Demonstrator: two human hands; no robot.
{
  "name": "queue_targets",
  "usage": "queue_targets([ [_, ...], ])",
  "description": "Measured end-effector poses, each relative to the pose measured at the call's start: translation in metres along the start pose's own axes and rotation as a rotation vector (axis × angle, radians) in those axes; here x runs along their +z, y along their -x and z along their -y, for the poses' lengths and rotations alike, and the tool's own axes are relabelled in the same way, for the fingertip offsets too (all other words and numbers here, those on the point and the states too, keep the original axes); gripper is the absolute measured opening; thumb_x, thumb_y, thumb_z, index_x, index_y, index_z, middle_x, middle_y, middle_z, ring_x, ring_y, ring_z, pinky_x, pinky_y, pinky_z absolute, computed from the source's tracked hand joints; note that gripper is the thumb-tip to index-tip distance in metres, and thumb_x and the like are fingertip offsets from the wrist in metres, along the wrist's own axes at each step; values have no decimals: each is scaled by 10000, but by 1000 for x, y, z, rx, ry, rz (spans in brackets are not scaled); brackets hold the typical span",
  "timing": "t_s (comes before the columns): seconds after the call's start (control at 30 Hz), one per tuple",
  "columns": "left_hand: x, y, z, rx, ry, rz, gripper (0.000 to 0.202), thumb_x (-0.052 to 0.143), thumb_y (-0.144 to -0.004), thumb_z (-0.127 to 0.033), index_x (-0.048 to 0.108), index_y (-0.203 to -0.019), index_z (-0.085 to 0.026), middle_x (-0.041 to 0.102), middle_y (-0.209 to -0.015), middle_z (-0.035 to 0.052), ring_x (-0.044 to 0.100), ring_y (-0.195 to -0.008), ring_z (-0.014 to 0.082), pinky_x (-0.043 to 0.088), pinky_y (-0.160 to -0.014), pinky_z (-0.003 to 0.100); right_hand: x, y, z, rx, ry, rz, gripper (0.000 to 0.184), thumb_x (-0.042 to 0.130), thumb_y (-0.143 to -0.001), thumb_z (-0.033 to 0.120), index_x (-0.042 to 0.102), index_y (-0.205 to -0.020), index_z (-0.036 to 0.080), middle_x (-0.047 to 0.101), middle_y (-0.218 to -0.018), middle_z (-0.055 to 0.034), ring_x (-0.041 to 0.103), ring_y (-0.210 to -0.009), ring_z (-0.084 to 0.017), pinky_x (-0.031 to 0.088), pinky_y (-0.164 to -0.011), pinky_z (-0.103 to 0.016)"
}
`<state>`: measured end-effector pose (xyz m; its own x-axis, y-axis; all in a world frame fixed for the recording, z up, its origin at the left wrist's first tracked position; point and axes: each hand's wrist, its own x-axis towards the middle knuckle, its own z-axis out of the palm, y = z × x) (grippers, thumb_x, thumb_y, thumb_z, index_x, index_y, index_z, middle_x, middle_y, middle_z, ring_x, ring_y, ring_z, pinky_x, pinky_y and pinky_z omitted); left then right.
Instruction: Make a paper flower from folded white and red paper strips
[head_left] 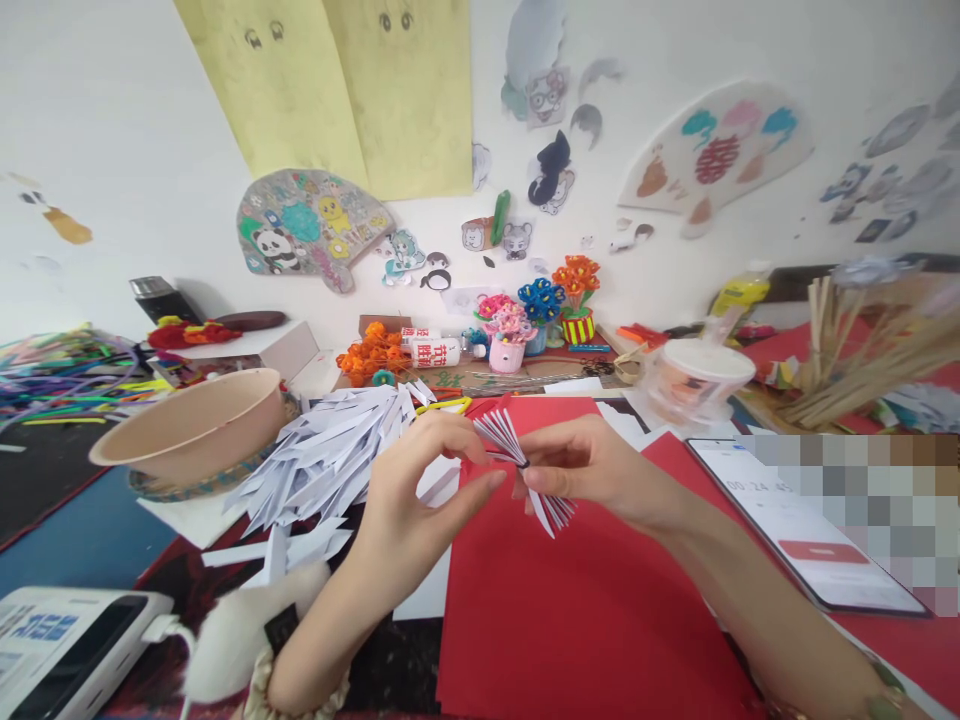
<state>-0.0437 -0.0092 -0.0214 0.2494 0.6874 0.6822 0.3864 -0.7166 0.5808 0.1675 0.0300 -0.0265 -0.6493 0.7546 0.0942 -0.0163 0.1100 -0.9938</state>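
Note:
My right hand [577, 460] pinches a bundle of folded white paper strips [501, 432] at its dark-bound middle. The strips fan out at both ends, above and below the fingers. Close on its left is my left hand [416, 480], fingers curved, with a gap between thumb and forefinger. Nothing plainly shows in that gap; whether its fingertips touch the bundle I cannot tell. Beneath both hands lie sheets of red paper [585, 620]. A heap of folded white paper pieces [322, 450] is beside my left hand.
At left stand a beige bowl [187, 420] and a white device [75, 640] with a cable. A phone showing a timer [795, 530] lies at right. Pipe-cleaner flowers [506, 330], a clear bottle [442, 348], and a wrapped white tub [701, 375] line the back.

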Motion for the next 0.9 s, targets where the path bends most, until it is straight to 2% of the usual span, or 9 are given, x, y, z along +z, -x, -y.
queue_targets([
  [0.1,3,1,2,-77,24,-116,259,698,-837,-126,594,-1050,-232,642,-899,9,588,-787,136,494,-732,288,0,0,-1,9,2,13,359,731,-840,414,744,-1114,184,740,-777,-49,690,-682,-157,541,-612,-255],
  [0.17,2,1,3,-99,-4,-155,310,699,-839,-142,607,-1122,-231,662,-901,12,591,-763,130,497,-719,285,0,1,0,21,-7,18,408,729,-839,425,724,-1168,184,740,-782,-57,691,-675,-163,550,-593,-260],
  [0.33,1,2,2,-59,-104,-140,257,684,-855,-151,682,-1096,-239,714,-853,4,595,-716,126,484,-667,282,0,0,1,7,-54,0,349,736,-841,395,742,-1133,203,751,-818,-55,697,-698,-149,556,-614,-242],
  [0.47,3,3,-1,-11,-128,-198,271,686,-844,-126,713,-1077,-262,724,-811,-20,588,-667,109,472,-622,263,1,1,0,9,-91,-26,363,743,-837,388,733,-1157,217,750,-810,-48,698,-700,-146,551,-609,-234],
  [0.67,5,2,-5,-43,-153,-236,175,689,-843,-152,731,-994,-229,718,-729,-15,566,-592,111,474,-572,265,0,0,-3,26,-89,-65,391,743,-834,405,729,-1167,200,755,-794,-62,675,-659,-138,525,-574,-225],
  [0.8,3,1,-4,-105,-140,-194,104,681,-849,-167,691,-939,-217,676,-735,-7,557,-621,117,470,-589,264,0,0,-3,32,-95,-56,399,740,-833,414,730,-1165,193,750,-803,-69,684,-670,-152,539,-577,-239],
  [0.9,2,1,-2,-100,-109,-116,112,703,-828,-176,621,-896,-211,632,-793,5,556,-714,137,476,-657,278,0,0,-2,24,-91,-40,369,740,-836,399,739,-1141,192,742,-796,-57,692,-695,-155,546,-608,-244],
])
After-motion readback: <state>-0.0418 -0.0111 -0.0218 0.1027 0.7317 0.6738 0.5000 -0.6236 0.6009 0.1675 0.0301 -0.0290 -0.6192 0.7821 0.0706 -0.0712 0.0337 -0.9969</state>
